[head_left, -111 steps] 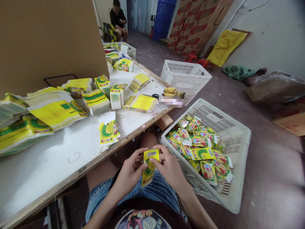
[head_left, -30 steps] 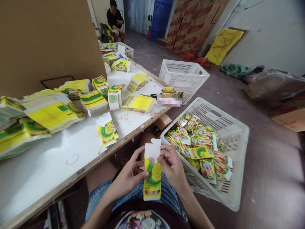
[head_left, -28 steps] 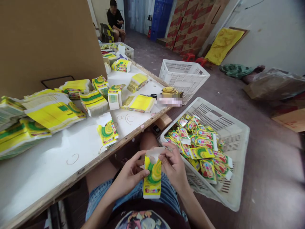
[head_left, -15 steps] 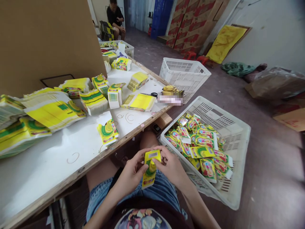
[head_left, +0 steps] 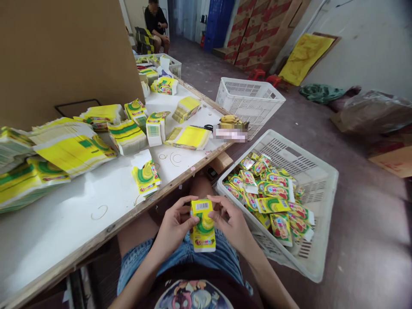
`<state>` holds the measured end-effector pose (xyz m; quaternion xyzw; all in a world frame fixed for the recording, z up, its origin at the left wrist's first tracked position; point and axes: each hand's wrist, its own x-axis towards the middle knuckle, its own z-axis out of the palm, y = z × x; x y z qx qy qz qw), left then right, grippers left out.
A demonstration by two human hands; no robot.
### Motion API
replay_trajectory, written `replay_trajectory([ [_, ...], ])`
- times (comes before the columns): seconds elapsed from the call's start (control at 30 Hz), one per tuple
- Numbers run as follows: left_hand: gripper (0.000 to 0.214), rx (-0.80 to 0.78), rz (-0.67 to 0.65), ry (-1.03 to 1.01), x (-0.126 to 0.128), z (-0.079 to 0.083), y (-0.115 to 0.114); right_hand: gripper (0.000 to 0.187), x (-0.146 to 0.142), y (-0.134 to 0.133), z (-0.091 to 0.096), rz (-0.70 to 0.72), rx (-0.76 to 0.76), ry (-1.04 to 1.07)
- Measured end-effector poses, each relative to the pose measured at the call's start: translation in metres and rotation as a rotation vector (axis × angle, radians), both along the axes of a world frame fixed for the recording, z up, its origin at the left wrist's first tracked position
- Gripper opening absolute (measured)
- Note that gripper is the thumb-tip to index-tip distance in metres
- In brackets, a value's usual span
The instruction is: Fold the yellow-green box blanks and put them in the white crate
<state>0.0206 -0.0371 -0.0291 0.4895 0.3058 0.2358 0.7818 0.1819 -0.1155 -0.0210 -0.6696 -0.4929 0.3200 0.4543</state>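
Above my lap, both hands grip a small yellow and green carton (head_left: 203, 229) with a barcode near its top end. My left hand (head_left: 178, 221) pinches its left edge, thumb on the front. On the opposite edge my right hand (head_left: 227, 216) has its thumb on the printed face and fingers curled at the top. A few flat cartons (head_left: 146, 176) lie by the table edge, just ahead of my left hand. To the right, a white plastic crate (head_left: 322, 180) holds many folded cartons (head_left: 273, 189).
Stacks of flat cartons (head_left: 74, 148) cover much of the white table (head_left: 80, 197). Bananas (head_left: 230, 120) and black scissors (head_left: 208, 127) lie at its far right corner. Another white crate (head_left: 254, 88) stands beyond. A person (head_left: 156, 23) sits in the back.
The carton has turned from slanted to nearly upright, with its front face more toward me and looking wider. My fingers have shifted slightly along its edges.
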Motion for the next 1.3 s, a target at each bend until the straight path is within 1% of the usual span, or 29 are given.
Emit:
replay_trajectory([
  [0.07, 0.045, 0.065, -0.026, 0.009, 0.003, 0.000, -0.002, 0.024, 0.000, -0.003, -0.002, -0.052, 0.077, -0.004],
  [0.1, 0.042, 0.160, -0.009, 0.044, 0.005, -0.001, -0.001, 0.021, 0.002, -0.005, -0.001, -0.111, 0.109, -0.047],
  [0.13, 0.040, 0.291, 0.047, 0.105, 0.005, -0.001, 0.003, 0.019, 0.007, -0.008, 0.000, -0.195, 0.139, -0.113],
  [0.17, 0.038, 0.435, 0.141, 0.189, 0.003, -0.002, 0.009, 0.017, 0.014, -0.011, 0.003, -0.295, 0.164, -0.193],
  [0.2, 0.038, 0.587, 0.272, 0.291, -0.001, -0.003, 0.018, 0.018, 0.023, -0.015, 0.007, -0.395, 0.183, -0.257],
  [0.23, 0.039, 0.684, 0.419, 0.382, -0.007, -0.005, 0.030, 0.021, 0.033, -0.019, 0.010, -0.493, 0.212, -0.308],
  [0.27, 0.046, 0.712, 0.534, 0.448, -0.016, -0.006, 0.043, 0.026, 0.043, -0.023, 0.014, -0.584, 0.239, -0.379],
  [0.3, 0.055, 0.726, 0.646, 0.500, -0.025, -0.008, 0.057, 0.034, 0.052, -0.026, 0.017, -0.685, 0.255, -0.546],
  [0.33, 0.064, 0.736, 0.752, 0.571, -0.035, -0.010, 0.071, 0.037, 0.058, -0.029, 0.019, -0.717, 0.263, -0.644],
  [0.37, 0.073, 0.748, 0.810, 0.737, -0.046, -0.012, 0.083, 0.037, 0.060, -0.030, 0.019, -0.717, 0.264, -0.708],
  [0.4, 0.079, 0.713, 0.789, 0.874, -0.055, -0.015, 0.092, 0.035, 0.060, -0.030, 0.017, -0.685, 0.259, -0.732],
  [0.47, 0.079, 0.625, 0.706, 0.976, -0.071, -0.018, 0.105, 0.027, 0.050, -0.026, 0.011, -0.574, 0.234, -0.650],
  [0.53, 0.069, 0.585, 0.669, 0.948, -0.081, -0.020, 0.108, 0.022, 0.033, -0.019, 0.005, -0.493, 0.202, -0.528],
  [0.63, 0.051, 0.597, 0.699, 0.861, -0.084, -0.014, 0.100, 0.020, 0.008, -0.008, 0.003, -0.436, 0.190, -0.388],
  [0.7, 0.045, 0.612, 0.695, 0.774, -0.079, -0.006, 0.087, 0.018, -0.007, -0.001, 0.008, -0.362, 0.219, -0.349],
  [0.77, 0.040, 0.637, 0.634, 0.622, -0.067, 0.004, 0.067, 0.023, -0.019, 0.006, 0.015, -0.233, 0.255, -0.374],
  [0.8, 0.035, 0.628, 0.531, 0.521, -0.059, 0.009, 0.055, 0.030, -0.025, 0.008, 0.019, -0.165, 0.264, -0.398],
  [0.87, 0.025, 0.666, 0.356, 0.334, -0.043, 0.016, 0.030, 0.047, -0.034, 0.013, 0.023, -0.046, 0.257, -0.422],
  [0.9, 0.024, 0.671, 0.288, 0.279, -0.035, 0.019, 0.020, 0.053, -0.037, 0.014, 0.023, -0.013, 0.244, -0.402],
  [0.93, 0.023, 0.660, 0.261, 0.237, -0.029, 0.020, 0.012, 0.056, -0.039, 0.014, 0.022, -0.001, 0.232, -0.363],
  [1.0, 0.022, 0.624, 0.227, 0.199, -0.022, 0.021, 0.001, 0.052, -0.040, 0.013, 0.017, -0.028, 0.218, -0.260],
  [1.07, 0.024, 0.534, 0.165, 0.168, -0.019, 0.019, -0.002, 0.040, -0.040, 0.010, 0.010, -0.104, 0.205, -0.149],
  [1.1, 0.027, 0.454, 0.107, 0.132, -0.019, 0.017, -0.002, 0.034, -0.040, 0.008, 0.008, -0.135, 0.197, -0.092],
  [1.2, 0.044, 0.114, -0.076, -0.065, -0.017, 0.011, -0.002, 0.025, -0.044, 0.005, 0.004, -0.172, 0.168, 0.068],
  [1.27, 0.051, -0.078, -0.144, -0.189, -0.015, 0.007, -0.003, 0.023, -0.049, 0.005, 0.005, -0.164, 0.172, 0.153],
  [1.3, 0.051, -0.141, -0.157, -0.227, -0.013, 0.006, -0.004, 0.020, -0.051, 0.005, 0.006, -0.157, 0.180, 0.188],
])
